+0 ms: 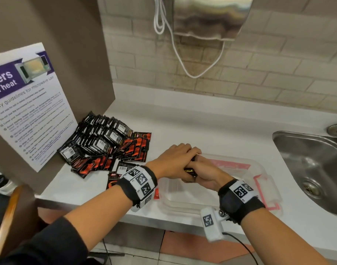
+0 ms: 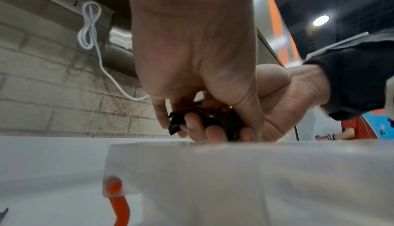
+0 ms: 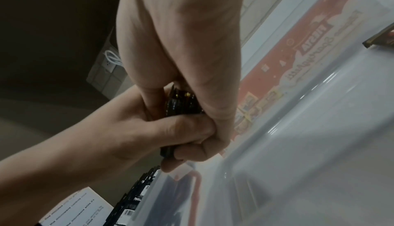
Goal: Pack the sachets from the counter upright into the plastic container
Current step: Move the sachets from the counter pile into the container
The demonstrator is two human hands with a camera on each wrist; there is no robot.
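Gripping one sachet bundle [image 1: 189,170] over the plastic container [image 1: 259,169], both hands' fingers [image 3: 192,125] curl tightly.

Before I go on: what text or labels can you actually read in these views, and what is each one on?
"ters" and "na heat": cut-off purple header of the wall poster.
"guidelines for microwave use": poster subheading; its bullet lines are too small.
"SUPRE": partly hidden sachet by the left wrist.
Container label: mirrored, unreadable.
Sachet pile: barcodes, print too small.
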